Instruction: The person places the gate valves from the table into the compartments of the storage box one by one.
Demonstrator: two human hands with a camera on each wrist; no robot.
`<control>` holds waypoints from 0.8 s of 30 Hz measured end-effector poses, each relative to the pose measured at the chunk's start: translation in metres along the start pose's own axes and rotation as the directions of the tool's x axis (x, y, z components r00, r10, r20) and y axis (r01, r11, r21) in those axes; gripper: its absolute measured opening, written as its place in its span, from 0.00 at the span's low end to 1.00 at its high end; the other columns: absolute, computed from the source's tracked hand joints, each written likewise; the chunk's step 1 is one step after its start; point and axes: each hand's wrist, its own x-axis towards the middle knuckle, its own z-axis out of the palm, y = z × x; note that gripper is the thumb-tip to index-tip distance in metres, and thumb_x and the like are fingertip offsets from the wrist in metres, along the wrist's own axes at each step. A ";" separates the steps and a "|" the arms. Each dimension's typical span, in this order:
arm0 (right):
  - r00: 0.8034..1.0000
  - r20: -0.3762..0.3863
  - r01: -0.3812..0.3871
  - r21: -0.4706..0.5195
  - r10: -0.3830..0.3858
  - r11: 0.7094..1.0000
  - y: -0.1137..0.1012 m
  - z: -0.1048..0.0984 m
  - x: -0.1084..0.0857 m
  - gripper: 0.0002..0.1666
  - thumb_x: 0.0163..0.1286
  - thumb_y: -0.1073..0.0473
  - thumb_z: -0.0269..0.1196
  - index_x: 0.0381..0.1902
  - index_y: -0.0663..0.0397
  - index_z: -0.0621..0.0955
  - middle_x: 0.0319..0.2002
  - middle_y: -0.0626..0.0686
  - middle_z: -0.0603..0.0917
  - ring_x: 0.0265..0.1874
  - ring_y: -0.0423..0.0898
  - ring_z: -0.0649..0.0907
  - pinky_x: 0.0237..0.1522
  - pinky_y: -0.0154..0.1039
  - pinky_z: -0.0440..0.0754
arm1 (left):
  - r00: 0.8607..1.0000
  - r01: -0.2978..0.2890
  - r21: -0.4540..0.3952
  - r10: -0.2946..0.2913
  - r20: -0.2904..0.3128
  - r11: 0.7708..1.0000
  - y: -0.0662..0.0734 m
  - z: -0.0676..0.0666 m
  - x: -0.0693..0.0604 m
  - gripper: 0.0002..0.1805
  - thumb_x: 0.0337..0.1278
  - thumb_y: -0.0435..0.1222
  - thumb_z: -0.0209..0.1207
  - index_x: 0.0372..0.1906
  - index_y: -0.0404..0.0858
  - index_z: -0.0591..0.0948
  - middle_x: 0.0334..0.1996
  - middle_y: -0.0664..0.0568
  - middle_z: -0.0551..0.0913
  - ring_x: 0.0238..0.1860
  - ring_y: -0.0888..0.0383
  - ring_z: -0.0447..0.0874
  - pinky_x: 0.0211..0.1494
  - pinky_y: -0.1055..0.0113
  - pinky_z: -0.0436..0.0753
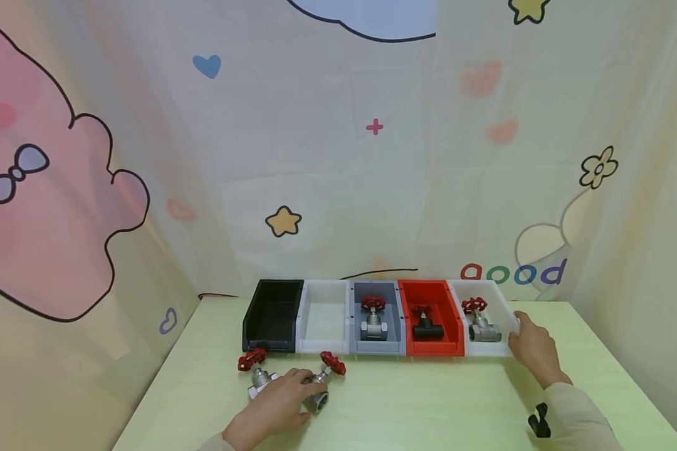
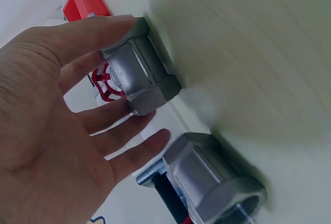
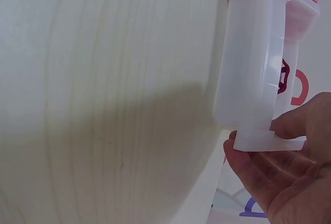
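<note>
My left hand [image 1: 276, 404] grips a metal gate valve [image 2: 137, 71] with a red handwheel, low over the table's front left. In the left wrist view, the thumb lies on one end of its body and fingers bend round the other side. A second metal gate valve [image 1: 259, 378], also red-wheeled, sits just left of it, partly hidden by the hand. At the row's right end, my right hand [image 1: 536, 351] pinches the side wall of a translucent white bin [image 3: 243, 63], thumb inside and fingers outside. A metal valve [image 1: 485, 331] lies in that bin.
Left of the white bin, the joined row has a red bin [image 1: 453, 326] holding a black-bodied valve [image 1: 427, 329], a grey bin [image 1: 356, 313] with a metal valve [image 1: 374, 327], another white bin [image 1: 324, 313] and a black bin [image 1: 273, 313]. A printed curtain [image 1: 327, 156] hangs behind the table.
</note>
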 end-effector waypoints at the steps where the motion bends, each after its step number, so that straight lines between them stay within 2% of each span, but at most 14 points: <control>1: 1.000 0.000 0.000 0.001 0.000 1.000 0.000 0.000 0.000 0.33 0.68 0.63 0.51 0.67 0.74 0.60 0.53 0.81 0.74 0.42 0.73 0.81 0.37 0.61 0.79 | 1.000 0.010 -0.009 -0.010 0.013 1.000 0.001 0.000 0.001 0.30 0.49 0.43 0.71 0.60 0.59 0.79 0.60 0.47 0.78 0.59 0.48 0.77 0.55 0.47 0.80; 6: 1.000 -0.015 0.014 0.001 -0.014 1.000 0.003 0.003 0.002 0.32 0.66 0.64 0.51 0.66 0.74 0.61 0.52 0.81 0.75 0.43 0.75 0.80 0.37 0.62 0.78 | 0.996 0.046 -0.028 -0.044 0.073 0.999 0.003 -0.001 0.005 0.30 0.50 0.42 0.70 0.61 0.61 0.77 0.62 0.46 0.76 0.61 0.46 0.76 0.55 0.46 0.79; 9: 1.000 -0.023 0.021 0.004 -0.021 1.000 0.004 0.004 0.002 0.32 0.65 0.64 0.52 0.65 0.73 0.62 0.51 0.81 0.76 0.42 0.75 0.81 0.36 0.62 0.78 | 0.996 0.048 -0.023 -0.046 0.078 0.999 0.003 0.001 0.007 0.31 0.51 0.40 0.70 0.62 0.62 0.77 0.62 0.46 0.76 0.61 0.46 0.76 0.56 0.47 0.80; 18: 1.000 -0.019 0.018 0.008 -0.018 1.000 0.004 0.002 0.002 0.33 0.66 0.63 0.52 0.66 0.73 0.62 0.52 0.80 0.75 0.42 0.74 0.81 0.35 0.61 0.78 | 0.999 0.028 -0.027 -0.028 0.020 0.999 0.006 0.005 0.009 0.29 0.51 0.34 0.68 0.59 0.59 0.79 0.58 0.45 0.78 0.55 0.49 0.78 0.50 0.54 0.83; 24: 1.000 -0.015 0.018 0.012 -0.018 1.000 0.004 0.003 0.000 0.33 0.66 0.63 0.52 0.66 0.73 0.61 0.53 0.80 0.75 0.42 0.74 0.81 0.36 0.60 0.78 | 0.999 0.035 -0.045 -0.035 0.010 0.998 0.007 0.010 0.010 0.29 0.51 0.32 0.68 0.58 0.59 0.80 0.56 0.46 0.78 0.53 0.51 0.78 0.46 0.57 0.83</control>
